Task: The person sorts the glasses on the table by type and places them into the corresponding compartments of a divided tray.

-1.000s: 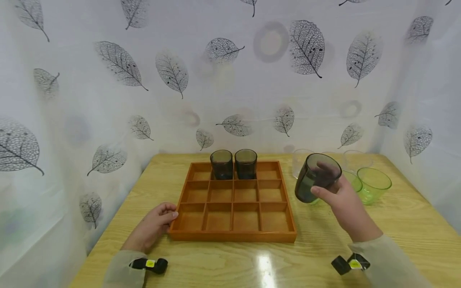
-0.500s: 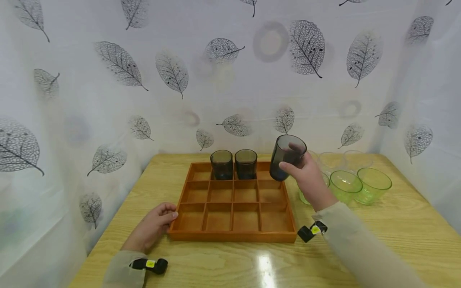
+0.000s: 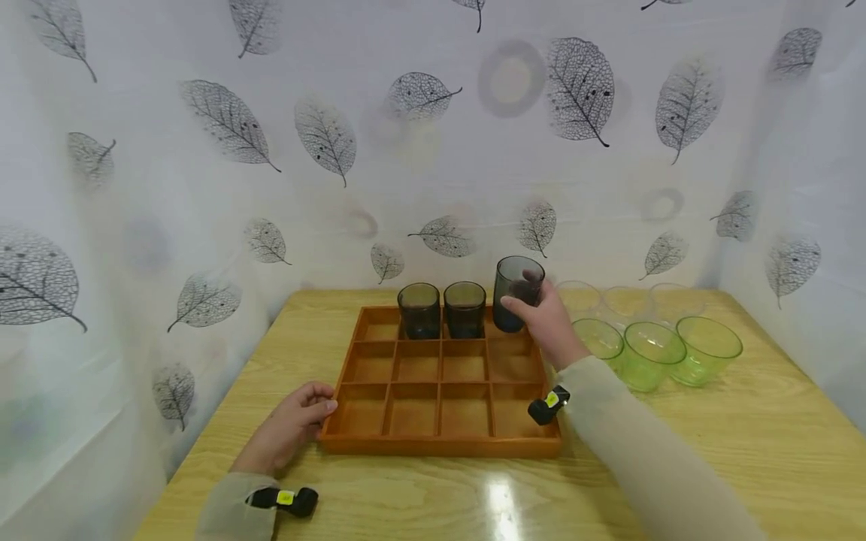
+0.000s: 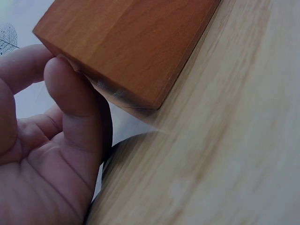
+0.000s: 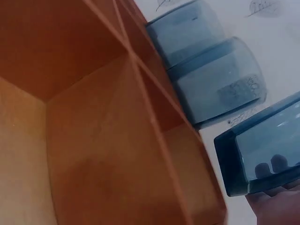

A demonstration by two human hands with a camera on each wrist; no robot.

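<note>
My right hand (image 3: pixel 553 324) holds a dark glass (image 3: pixel 507 321), thumb on the near side and fingers round the back, above the back-right compartment of a wooden tray (image 3: pixel 440 446). In the right wrist view, this glass (image 5: pixel 229 164) is tilted, with fingertips showing through it. Two other dark glasses (image 3: pixel 420 319) (image 3: pixel 464 319) stand upright in the two middle compartments of the back row. At the tray's left side, my left hand (image 3: pixel 287 424) rests thumb and fingertips against the wall; the left wrist view shows the thumb (image 4: pixel 70 89) by the tray's corner (image 4: pixel 117 51).
Right of the tray, several green glasses (image 3: pixel 649 361) stand on the wooden table (image 3: pixel 764 421), with several clear glasses (image 3: pixel 625 302) behind them. A white leaf-patterned curtain (image 3: pixel 440 173) encloses the back and sides.
My right hand has carried the dark glass leftward from beside the tray to above its back-right compartment, and the glass is more upright. My left hand has stayed at the tray.
</note>
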